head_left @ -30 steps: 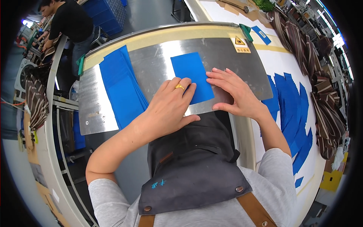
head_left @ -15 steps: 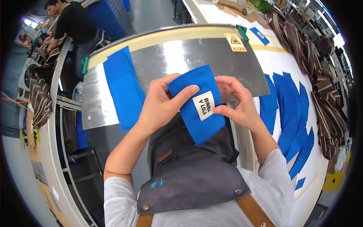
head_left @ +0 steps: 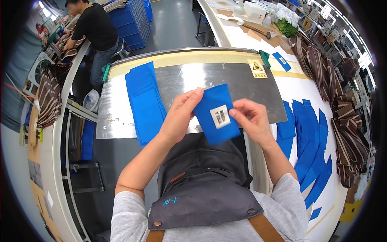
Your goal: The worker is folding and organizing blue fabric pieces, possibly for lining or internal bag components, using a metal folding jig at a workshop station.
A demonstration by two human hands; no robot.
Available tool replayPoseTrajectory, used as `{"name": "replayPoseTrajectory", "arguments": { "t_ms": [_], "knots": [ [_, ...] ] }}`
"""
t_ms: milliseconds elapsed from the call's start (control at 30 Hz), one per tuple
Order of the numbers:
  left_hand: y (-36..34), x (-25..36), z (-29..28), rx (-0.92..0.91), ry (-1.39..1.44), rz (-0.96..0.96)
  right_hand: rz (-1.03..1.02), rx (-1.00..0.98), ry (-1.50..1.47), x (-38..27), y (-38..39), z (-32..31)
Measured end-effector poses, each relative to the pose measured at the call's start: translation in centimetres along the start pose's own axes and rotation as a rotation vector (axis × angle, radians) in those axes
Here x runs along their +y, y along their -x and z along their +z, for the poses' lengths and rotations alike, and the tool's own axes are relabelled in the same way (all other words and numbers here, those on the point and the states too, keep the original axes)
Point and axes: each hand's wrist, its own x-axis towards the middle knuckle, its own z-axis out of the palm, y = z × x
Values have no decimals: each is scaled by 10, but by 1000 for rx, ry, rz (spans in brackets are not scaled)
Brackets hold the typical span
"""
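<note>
A blue fabric piece with a white woven label on its face hangs between my two hands, above the near edge of the metal plate. My left hand pinches its upper left corner, thumb on top. At the right edge, beside the label, my right hand grips the fabric between thumb and fingers. The piece's lower edge is slightly blurred. To the left of my left hand lies a stack of long blue fabric pieces on the plate, its near end overhanging the edge.
The metal plate has green clamps at its far corners and a yellow warning sticker. Several blue strips lie on the white table at right, beside striped brown cloth. A person sits at far left near blue crates.
The labelled piece has been turned more upright, and my left hand now holds nearer its upper corner. My view has tilted up, showing more of the room beyond.
</note>
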Motion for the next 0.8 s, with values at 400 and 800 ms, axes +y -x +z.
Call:
{"name": "replayPoseTrajectory", "arguments": {
  "t_ms": [400, 800],
  "knots": [
    [-46, -21, 13, -96, -1315, 687, -471, 170, 848, 30, 3, -50],
    [-78, -71, 31, -88, -1585, 569, -474, 99, 938, 25, 26, -24]
  ]
}}
